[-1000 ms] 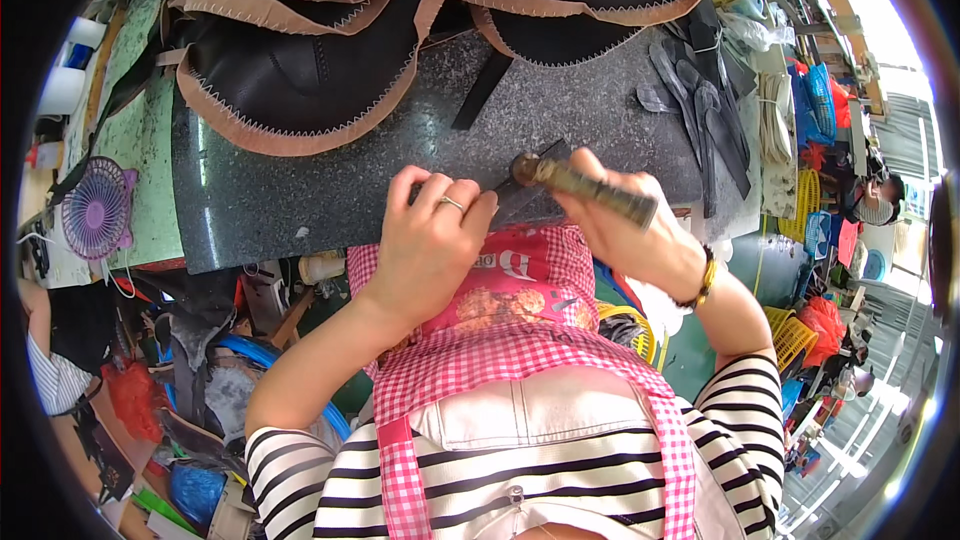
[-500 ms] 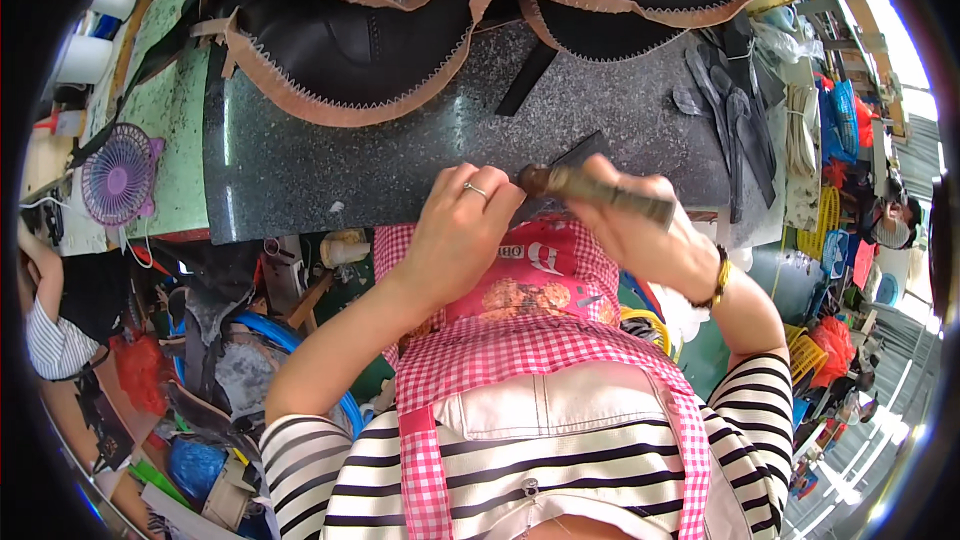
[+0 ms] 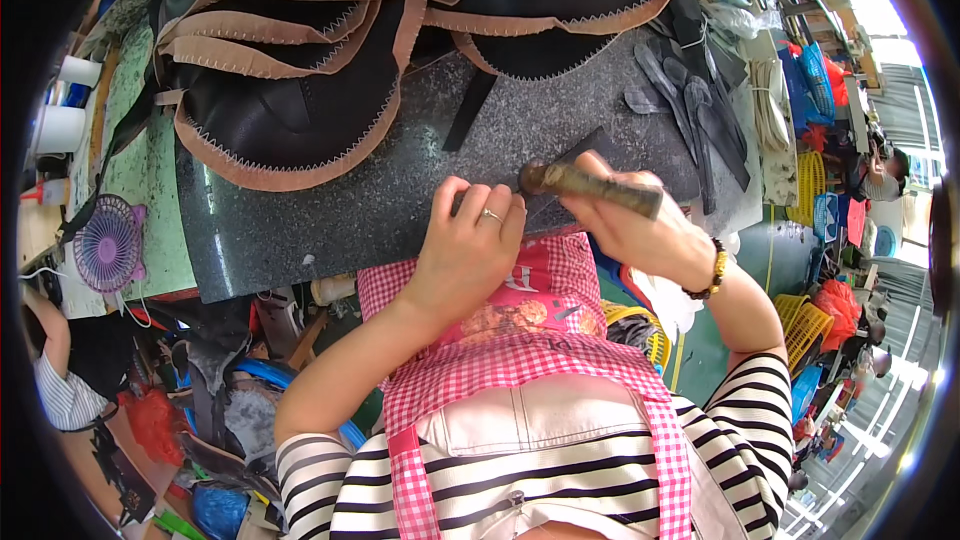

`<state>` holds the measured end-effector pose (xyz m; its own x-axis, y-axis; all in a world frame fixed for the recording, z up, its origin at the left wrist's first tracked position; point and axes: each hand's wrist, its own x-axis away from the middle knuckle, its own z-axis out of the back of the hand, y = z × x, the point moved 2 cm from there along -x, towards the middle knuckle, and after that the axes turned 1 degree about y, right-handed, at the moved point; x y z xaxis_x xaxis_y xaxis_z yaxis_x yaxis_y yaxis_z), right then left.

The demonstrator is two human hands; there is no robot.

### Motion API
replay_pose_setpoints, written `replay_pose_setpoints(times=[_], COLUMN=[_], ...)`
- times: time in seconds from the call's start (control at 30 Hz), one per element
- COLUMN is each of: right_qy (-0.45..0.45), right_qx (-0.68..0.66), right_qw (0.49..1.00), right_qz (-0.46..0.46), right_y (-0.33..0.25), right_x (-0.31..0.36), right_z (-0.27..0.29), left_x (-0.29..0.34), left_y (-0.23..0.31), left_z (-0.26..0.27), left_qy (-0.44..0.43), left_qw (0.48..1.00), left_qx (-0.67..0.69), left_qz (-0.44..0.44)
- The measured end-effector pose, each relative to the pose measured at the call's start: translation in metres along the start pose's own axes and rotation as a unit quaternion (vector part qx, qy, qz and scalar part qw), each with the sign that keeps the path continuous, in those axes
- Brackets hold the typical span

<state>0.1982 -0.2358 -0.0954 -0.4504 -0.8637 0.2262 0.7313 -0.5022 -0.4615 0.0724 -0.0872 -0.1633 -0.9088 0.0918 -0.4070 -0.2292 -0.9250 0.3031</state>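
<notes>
Over the last second, the left hand point(image 3: 468, 240) has closed in on the round head of the hammer-like tool point(image 3: 605, 187), and its fingers now sit just beside it. More of the dark strip point(image 3: 586, 144) shows past the head than a moment ago, so I'd judge that the tool is now over a different stretch of the same piece. The strip lies slantwise near the front edge of the dark surface point(image 3: 350, 212), running out from beside the left hand, under the tool and up to the right.

The left hand is palm down, knuckles up, its ringed fingers bent; their tips are tucked out of sight, so I can't tell whether they pinch the strip or only press it. The right hand point(image 3: 650, 240) has its fingers wrapped around the tool's handle, which slopes down to the right across them. From here I can't make out whether the head touches the strip. Both forearms come in low, elbows bent and spread.
</notes>
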Motion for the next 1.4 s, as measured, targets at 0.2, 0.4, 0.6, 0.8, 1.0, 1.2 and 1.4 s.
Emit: replay_pose_setpoints(times=[0.2,0.4,0.6,0.8,1.0,1.2,1.4], right_qy=[0.053,0.028,-0.005,-0.036,-0.049,0.006,-0.039], right_qx=[-0.006,-0.039,-0.010,-0.033,-0.083,-0.058,-0.021], right_qw=[0.997,0.998,0.999,0.996,0.993,0.997,0.999], right_qz=[0.063,0.047,0.049,0.078,0.067,0.049,-0.003], right_y=[0.007,-0.004,-0.019,-0.029,-0.024,-0.012,-0.005], right_x=[-0.004,-0.004,0.000,0.000,-0.003,-0.003,0.026], right_z=[0.004,0.000,-0.007,-0.005,-0.007,0.007,0.011], left_x=[0.001,0.009,0.022,0.028,0.030,0.001,-0.028], left_y=[0.000,-0.007,-0.009,-0.004,-0.007,-0.028,-0.041], left_z=[0.007,0.015,0.015,0.015,0.019,0.005,0.003], left_qy=[-0.017,-0.011,0.007,0.044,0.069,0.032,0.001], left_qw=[0.999,0.999,0.997,0.997,0.985,0.989,0.984], left_qx=[-0.034,0.036,0.061,0.017,0.087,0.127,0.170], left_qz=[-0.022,0.018,0.053,0.058,0.130,0.063,-0.056])
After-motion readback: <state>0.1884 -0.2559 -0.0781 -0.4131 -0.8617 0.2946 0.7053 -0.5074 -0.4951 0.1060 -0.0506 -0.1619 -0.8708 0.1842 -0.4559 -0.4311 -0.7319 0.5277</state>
